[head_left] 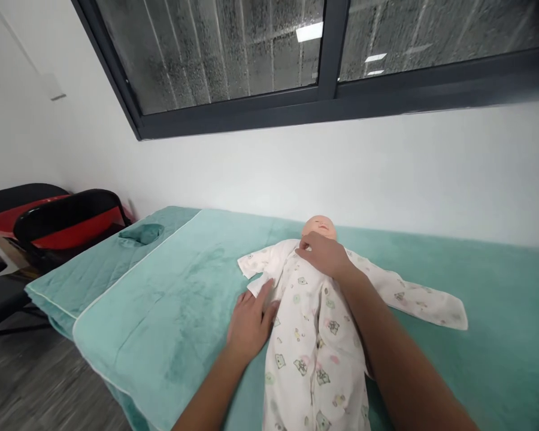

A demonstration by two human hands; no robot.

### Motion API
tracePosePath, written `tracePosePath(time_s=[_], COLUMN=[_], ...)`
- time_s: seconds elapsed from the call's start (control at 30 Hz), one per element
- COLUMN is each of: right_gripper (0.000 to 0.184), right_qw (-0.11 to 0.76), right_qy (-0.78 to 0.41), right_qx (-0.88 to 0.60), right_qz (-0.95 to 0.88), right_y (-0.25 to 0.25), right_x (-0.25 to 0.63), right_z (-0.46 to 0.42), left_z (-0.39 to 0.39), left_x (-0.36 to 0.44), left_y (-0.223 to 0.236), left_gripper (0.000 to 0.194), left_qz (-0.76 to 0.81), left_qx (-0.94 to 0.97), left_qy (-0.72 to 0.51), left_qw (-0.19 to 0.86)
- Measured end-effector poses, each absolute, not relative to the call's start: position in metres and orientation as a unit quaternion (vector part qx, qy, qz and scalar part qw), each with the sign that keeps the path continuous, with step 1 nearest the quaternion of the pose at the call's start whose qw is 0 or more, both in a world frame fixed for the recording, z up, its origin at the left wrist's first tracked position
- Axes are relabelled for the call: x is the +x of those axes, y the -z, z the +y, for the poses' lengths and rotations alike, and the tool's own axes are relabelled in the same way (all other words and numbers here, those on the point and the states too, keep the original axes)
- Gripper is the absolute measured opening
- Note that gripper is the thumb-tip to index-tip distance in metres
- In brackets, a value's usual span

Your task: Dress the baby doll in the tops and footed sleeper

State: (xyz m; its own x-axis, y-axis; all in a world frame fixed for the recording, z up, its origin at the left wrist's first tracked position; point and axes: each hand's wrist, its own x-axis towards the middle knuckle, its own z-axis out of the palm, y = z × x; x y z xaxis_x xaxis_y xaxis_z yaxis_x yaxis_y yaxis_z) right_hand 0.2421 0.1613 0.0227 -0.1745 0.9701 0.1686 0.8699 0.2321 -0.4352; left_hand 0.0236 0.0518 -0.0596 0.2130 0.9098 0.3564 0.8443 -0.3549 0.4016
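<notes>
A baby doll point(320, 225) lies on its back, its head toward the wall, wearing a white sleepsuit point(299, 326) printed with small animals. One long sleeve stretches out flat to the right; the left sleeve is bunched and shorter. My right hand point(324, 254) is at the neckline just below the doll's chin, its fingers bent and closed on the sleepsuit's collar. Beside the sleepsuit's left flank, my left hand point(251, 320) rests with fingers stretched and thumb apart, its fingertips touching the cloth near the left sleeve. The doll's arms and body are hidden by the clothing.
A teal plush cover point(170, 311) lies over the bed, with a face hole point(141, 233) at its left end. Black and red folding chairs point(72, 224) stand to the left. Behind the bed are a white wall point(233, 173) and a dark-framed window point(251, 108).
</notes>
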Motion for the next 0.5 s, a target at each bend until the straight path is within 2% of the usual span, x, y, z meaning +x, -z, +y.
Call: tracePosePath(time_s=[0.1, 0.17, 0.33, 0.4, 0.5], right_gripper=[0.026, 0.032, 0.044, 0.045, 0.048], right_qw=[0.234, 0.263, 0.368, 0.363, 0.294], right_qy=[-0.14, -0.169, -0.242, -0.241, -0.18], right_qx=[-0.609, -0.61, -0.605, -0.605, -0.619], right_qz=[-0.745, -0.728, -0.664, -0.666, -0.706], right_y=[-0.022, -0.023, -0.028, -0.029, -0.028], right_x=[0.245, 0.249, 0.255, 0.254, 0.247], right_z=[0.159, 0.158, 0.156, 0.153, 0.147], left_z=[0.057, 0.056, 0.041, 0.036, 0.032], left_x=[0.039, 0.053, 0.082, 0.083, 0.076], left_y=[0.049, 0.037, 0.012, 0.009, 0.012], left_gripper=[0.046, 0.045, 0.044, 0.043, 0.05], left_qz=[0.573, 0.518, 0.282, 0.279, 0.29], left_qx=[0.726, 0.749, 0.899, 0.911, 0.914], left_qy=[-0.364, -0.405, -0.333, -0.3, -0.28], left_qw=[0.108, 0.082, -0.035, -0.05, -0.054])
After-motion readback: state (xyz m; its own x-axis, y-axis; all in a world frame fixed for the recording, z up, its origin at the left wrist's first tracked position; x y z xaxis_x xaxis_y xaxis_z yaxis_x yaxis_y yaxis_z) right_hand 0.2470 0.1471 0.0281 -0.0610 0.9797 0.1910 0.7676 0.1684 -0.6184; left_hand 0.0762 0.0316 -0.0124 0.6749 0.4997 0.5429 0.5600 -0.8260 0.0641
